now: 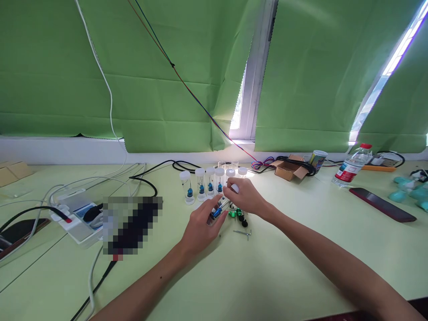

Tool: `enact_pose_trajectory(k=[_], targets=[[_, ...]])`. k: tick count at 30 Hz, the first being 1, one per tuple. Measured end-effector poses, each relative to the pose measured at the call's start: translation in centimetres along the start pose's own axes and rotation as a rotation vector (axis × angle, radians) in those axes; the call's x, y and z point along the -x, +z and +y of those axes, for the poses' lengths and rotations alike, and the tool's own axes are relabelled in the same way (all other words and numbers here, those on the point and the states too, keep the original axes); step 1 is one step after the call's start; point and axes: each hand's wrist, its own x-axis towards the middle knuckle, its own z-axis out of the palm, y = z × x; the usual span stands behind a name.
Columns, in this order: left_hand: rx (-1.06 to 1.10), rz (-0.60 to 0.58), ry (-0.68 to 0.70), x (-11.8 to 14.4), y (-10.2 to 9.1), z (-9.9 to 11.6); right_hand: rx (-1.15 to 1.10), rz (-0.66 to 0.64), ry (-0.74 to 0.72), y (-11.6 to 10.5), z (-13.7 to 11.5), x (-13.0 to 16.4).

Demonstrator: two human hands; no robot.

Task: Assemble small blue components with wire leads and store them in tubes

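Vial (219, 208), clear and probably light, slippery and breakable, lies just before the row of capped vials (210, 180), left hand (200, 227) pinching its body, right hand (245, 196) gripping a white cap (235, 187)

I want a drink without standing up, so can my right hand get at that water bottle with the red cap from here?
Probably yes. The water bottle stands to the right, with only bare table between it and your right hand. But that hand pinches a white cap, so it would have to let go first.

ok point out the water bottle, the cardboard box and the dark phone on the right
water bottle (349, 171): head view, on its label
cardboard box (286, 170): head view, on its front flap
dark phone (382, 203): head view, mid-screen
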Motion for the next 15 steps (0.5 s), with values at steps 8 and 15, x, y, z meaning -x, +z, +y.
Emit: enact_pose_trajectory(k=[8,15], targets=[[-0.008,-0.008,-0.004,-0.01,-0.04,0.27,0.042,0.020,-0.033,-0.05,-0.03,0.18],[-0.010,-0.011,0.010,0.00,-0.06,0.34,0.065,0.002,-0.042,-0.11,0.06,0.19]])
